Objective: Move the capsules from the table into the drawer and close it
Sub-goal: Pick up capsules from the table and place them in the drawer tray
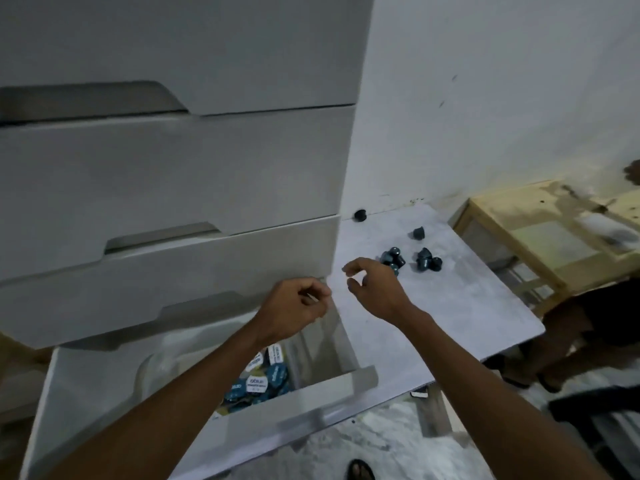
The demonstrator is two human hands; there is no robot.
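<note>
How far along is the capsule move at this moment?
Done: the drawer is pulled open and already holds a pile of capsules. In hand: the right hand, loosely curled and empty, reaches toward the loose capsules on the table; the left hand is curled above the drawer, and I cannot tell whether it holds one. Left: two clusters plus strays to move, then the drawer to close.

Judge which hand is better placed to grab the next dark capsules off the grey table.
Right. The right hand hovers beside the small dark blue capsules on the grey marbled table; the left hand hangs over the open white drawer.
</note>
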